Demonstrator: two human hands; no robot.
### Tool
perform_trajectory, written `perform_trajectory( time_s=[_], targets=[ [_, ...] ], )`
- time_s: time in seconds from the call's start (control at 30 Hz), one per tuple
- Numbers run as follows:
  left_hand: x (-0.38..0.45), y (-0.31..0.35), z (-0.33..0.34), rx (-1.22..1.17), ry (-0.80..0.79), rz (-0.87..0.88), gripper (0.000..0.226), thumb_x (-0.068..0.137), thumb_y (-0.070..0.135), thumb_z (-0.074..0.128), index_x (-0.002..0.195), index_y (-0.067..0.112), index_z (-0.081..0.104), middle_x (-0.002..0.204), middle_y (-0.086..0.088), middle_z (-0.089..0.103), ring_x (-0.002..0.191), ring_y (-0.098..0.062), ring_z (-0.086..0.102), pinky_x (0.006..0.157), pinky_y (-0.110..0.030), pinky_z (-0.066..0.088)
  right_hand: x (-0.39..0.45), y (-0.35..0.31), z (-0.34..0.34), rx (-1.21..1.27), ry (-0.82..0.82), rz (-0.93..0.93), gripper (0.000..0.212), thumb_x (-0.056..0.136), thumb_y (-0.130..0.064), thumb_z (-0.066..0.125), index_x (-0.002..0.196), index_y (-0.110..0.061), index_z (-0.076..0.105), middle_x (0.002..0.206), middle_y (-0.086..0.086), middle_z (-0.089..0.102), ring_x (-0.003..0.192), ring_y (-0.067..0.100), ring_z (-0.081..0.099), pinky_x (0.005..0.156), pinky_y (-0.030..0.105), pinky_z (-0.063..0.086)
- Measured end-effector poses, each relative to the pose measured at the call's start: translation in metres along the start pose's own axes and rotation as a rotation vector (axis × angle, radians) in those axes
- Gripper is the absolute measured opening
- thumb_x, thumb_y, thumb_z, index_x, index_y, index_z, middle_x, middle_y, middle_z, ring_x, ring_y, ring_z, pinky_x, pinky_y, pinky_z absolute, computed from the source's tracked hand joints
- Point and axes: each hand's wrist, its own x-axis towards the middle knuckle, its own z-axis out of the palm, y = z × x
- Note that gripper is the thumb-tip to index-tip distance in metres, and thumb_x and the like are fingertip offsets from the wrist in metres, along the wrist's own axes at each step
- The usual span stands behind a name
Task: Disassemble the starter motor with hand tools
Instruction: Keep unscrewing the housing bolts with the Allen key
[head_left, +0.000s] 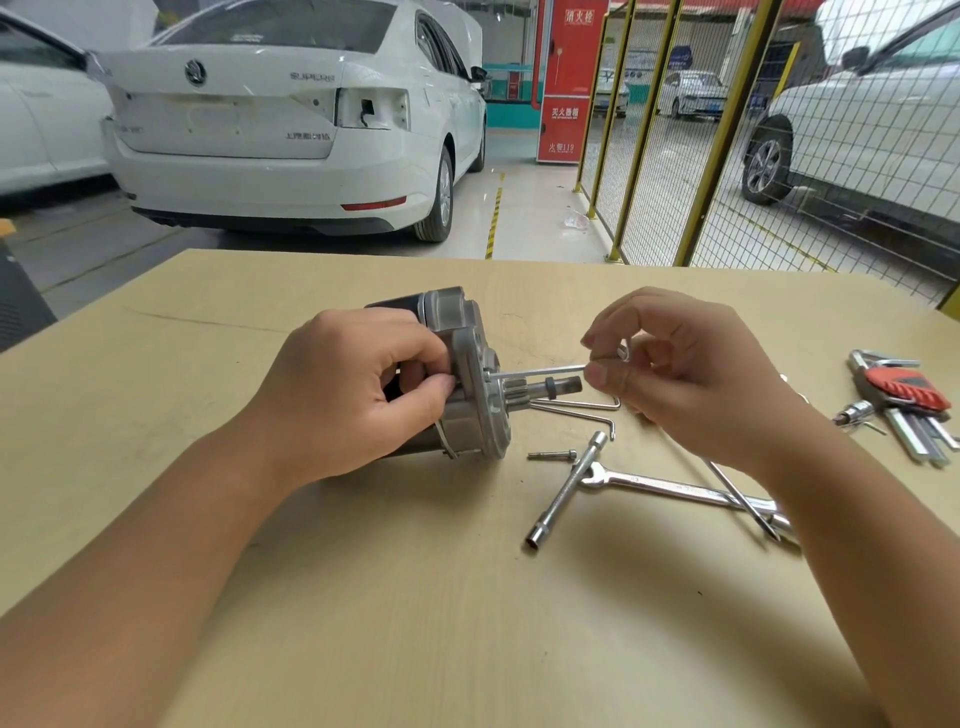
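At the centre of the frame, the fingers of my right hand (670, 374) pinch the bent end of a hex key (540, 370); its long shaft runs left to a bolt in the end plate of the starter motor (467, 374). The fingers of my left hand (343, 395) curl round the motor body and hold it lying on its side on the tabletop (363, 597), with the pinion shaft pointing right. I judge that the step in hand is unscrewing a housing bolt. One loose bolt (551, 455) already lies just beside the plate, lower right of it. The next move calls for turning the key while the left hand keeps the motor from rolling, with the tip seated fully in the socket.

Near the motor lie two more hex keys, a T-handle socket wrench (566, 493) and a combination spanner (675, 488); a red hex key set (906, 389) is at the right edge. Behind the tabletop stand a white car (291, 119), upper left, and a yellow mesh fence (727, 130), upper right.
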Motion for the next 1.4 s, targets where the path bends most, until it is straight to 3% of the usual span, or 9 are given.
perform_trajectory(
  time_s=[0.1, 0.27, 0.4, 0.57, 0.67, 0.87, 1.07, 1.27, 1.4],
  targets=[
    [0.000, 0.000, 0.000, 0.005, -0.002, 0.000, 0.010, 0.083, 0.020, 0.071, 0.075, 0.016, 0.072, 0.066, 0.011, 0.058, 0.059, -0.004, 0.049, 0.052, -0.033, 0.043, -0.001, 0.000, 0.003, -0.057, -0.014, -0.015, 0.009, 0.086, -0.025, 0.074, 0.085, -0.016, 0.072, 0.071, -0.004, 0.061, 0.051, 0.023, 0.050, 0.050, 0.034, 0.040],
    [0.000, 0.001, 0.001, 0.003, 0.003, -0.009, 0.010, 0.083, 0.020, 0.070, 0.073, 0.018, 0.071, 0.065, 0.011, 0.057, 0.058, -0.004, 0.048, 0.052, -0.033, 0.041, 0.002, -0.003, 0.005, -0.267, -0.035, -0.104, 0.010, 0.092, -0.019, 0.073, 0.087, -0.013, 0.078, 0.091, 0.002, 0.068, 0.076, 0.023, 0.064, 0.065, 0.032, 0.048],
    [0.000, 0.002, 0.000, 0.009, 0.003, -0.012, 0.009, 0.082, 0.019, 0.071, 0.074, 0.016, 0.072, 0.066, 0.009, 0.058, 0.058, -0.004, 0.048, 0.052, -0.034, 0.042, 0.000, -0.006, 0.007, -0.356, 0.005, -0.102, 0.012, 0.091, -0.023, 0.073, 0.085, -0.014, 0.078, 0.108, 0.000, 0.066, 0.085, 0.000, 0.060, 0.074, 0.017, 0.042],
    [0.000, 0.002, 0.000, 0.008, 0.003, -0.016, 0.009, 0.082, 0.019, 0.072, 0.074, 0.017, 0.072, 0.066, 0.010, 0.058, 0.058, -0.004, 0.048, 0.052, -0.035, 0.043, -0.001, -0.009, 0.008, -0.401, 0.070, -0.153, 0.003, 0.085, -0.012, 0.081, 0.083, -0.014, 0.081, 0.114, 0.001, 0.066, 0.090, 0.019, 0.057, 0.083, 0.039, 0.050],
    [0.000, 0.002, 0.000, 0.010, 0.005, -0.013, 0.009, 0.082, 0.019, 0.072, 0.074, 0.016, 0.072, 0.066, 0.010, 0.057, 0.058, -0.004, 0.047, 0.052, -0.035, 0.043, 0.000, -0.013, 0.008, -0.425, 0.096, -0.194, 0.004, 0.083, -0.010, 0.083, 0.082, -0.013, 0.081, 0.111, 0.002, 0.068, 0.088, 0.022, 0.058, 0.082, 0.041, 0.051],
    [0.000, 0.001, 0.001, 0.011, 0.003, -0.009, 0.009, 0.083, 0.019, 0.072, 0.074, 0.016, 0.072, 0.066, 0.009, 0.058, 0.058, -0.005, 0.048, 0.052, -0.034, 0.042, 0.000, -0.017, 0.009, -0.405, 0.126, -0.214, 0.006, 0.080, -0.006, 0.085, 0.082, -0.010, 0.081, 0.100, 0.006, 0.070, 0.086, 0.017, 0.065, 0.081, 0.015, 0.048],
    [-0.001, 0.001, 0.001, 0.010, 0.001, -0.007, 0.009, 0.083, 0.020, 0.071, 0.075, 0.017, 0.072, 0.066, 0.011, 0.057, 0.059, -0.005, 0.048, 0.052, -0.032, 0.041, 0.000, -0.013, 0.010, -0.375, 0.081, -0.203, 0.011, 0.078, -0.004, 0.086, 0.081, -0.008, 0.076, 0.088, 0.002, 0.071, 0.077, 0.020, 0.067, 0.072, 0.040, 0.056],
    [0.000, 0.001, 0.001, 0.013, 0.000, -0.014, 0.009, 0.083, 0.019, 0.071, 0.074, 0.017, 0.071, 0.066, 0.008, 0.059, 0.059, -0.005, 0.048, 0.052, -0.036, 0.042, 0.001, -0.010, 0.010, -0.334, 0.030, -0.183, 0.013, 0.087, -0.027, 0.076, 0.082, -0.016, 0.076, 0.083, -0.003, 0.069, 0.076, 0.014, 0.064, 0.070, 0.038, 0.054],
    [0.000, 0.001, 0.001, 0.011, -0.001, -0.014, 0.009, 0.083, 0.019, 0.071, 0.074, 0.017, 0.072, 0.066, 0.008, 0.059, 0.059, -0.005, 0.048, 0.052, -0.036, 0.043, 0.001, -0.009, 0.011, -0.349, -0.020, -0.161, 0.021, 0.095, -0.029, 0.064, 0.086, -0.016, 0.078, 0.085, -0.001, 0.070, 0.081, 0.017, 0.066, 0.073, 0.041, 0.054]
  ],
)
